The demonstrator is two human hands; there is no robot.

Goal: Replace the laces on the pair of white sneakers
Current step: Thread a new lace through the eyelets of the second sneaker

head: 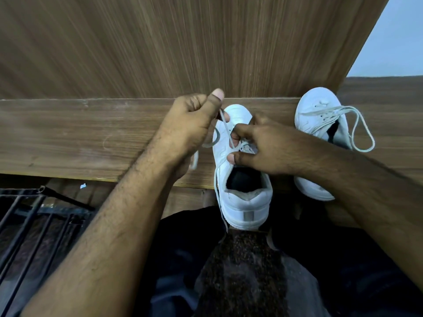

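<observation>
A white sneaker [243, 197] stands on the wooden ledge [91, 138] with its heel toward me and its toe at the back panel. My left hand [192, 124] pinches a white lace [225, 131] that runs down to the eyelets, pulling it up and left. My right hand [263, 147] rests over the tongue, its fingers curled round the lace at the eyelets. The second white sneaker [320, 115] lies to the right, partly behind my right arm, with its own lace [361, 133] looping loose onto the ledge.
A tall wooden panel [183, 42] rises right behind the ledge. A black metal grille [29, 223] sits low on the left, below the ledge. My dark-clothed lap [178, 259] fills the bottom middle.
</observation>
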